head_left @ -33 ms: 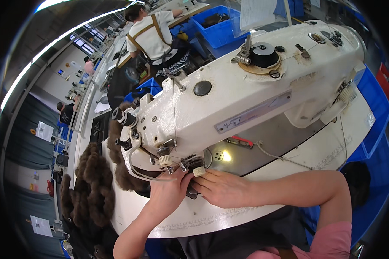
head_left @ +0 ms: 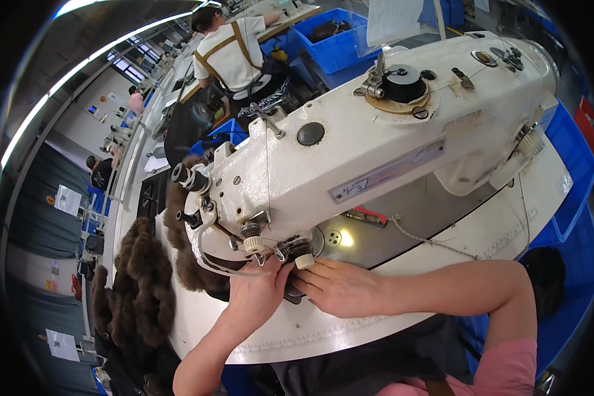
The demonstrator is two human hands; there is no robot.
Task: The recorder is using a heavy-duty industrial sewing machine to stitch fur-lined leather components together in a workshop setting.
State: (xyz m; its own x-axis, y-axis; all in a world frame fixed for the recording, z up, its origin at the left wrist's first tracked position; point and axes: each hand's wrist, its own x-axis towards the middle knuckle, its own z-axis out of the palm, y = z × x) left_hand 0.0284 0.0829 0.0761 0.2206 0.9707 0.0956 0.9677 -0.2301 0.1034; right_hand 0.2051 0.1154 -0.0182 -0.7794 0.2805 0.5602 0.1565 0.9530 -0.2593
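A white sewing machine [head_left: 297, 178] stretches across the view, its needle end toward me. Beneath that end, my left hand [head_left: 261, 290] is closed, thumb and fingers bent in; its fingertips and whatever they pinch are hidden by the machine head. From the right, my right hand [head_left: 343, 288] reaches to the same spot, fingers together and curled inward beside a pale knob [head_left: 304, 261]. Its tips press at a dark spot I cannot make out. Brown fur [head_left: 190, 267] with dark material lies behind the needle end, close to my left hand.
A heap of brown fur [head_left: 138, 284] hangs at the table's left edge. On the machine bed lie a red-handled tool [head_left: 371, 215] and a cord [head_left: 429, 243]. Blue bins [head_left: 333, 56] stand behind and at right. Another person [head_left: 234, 56] sits working at a far table.
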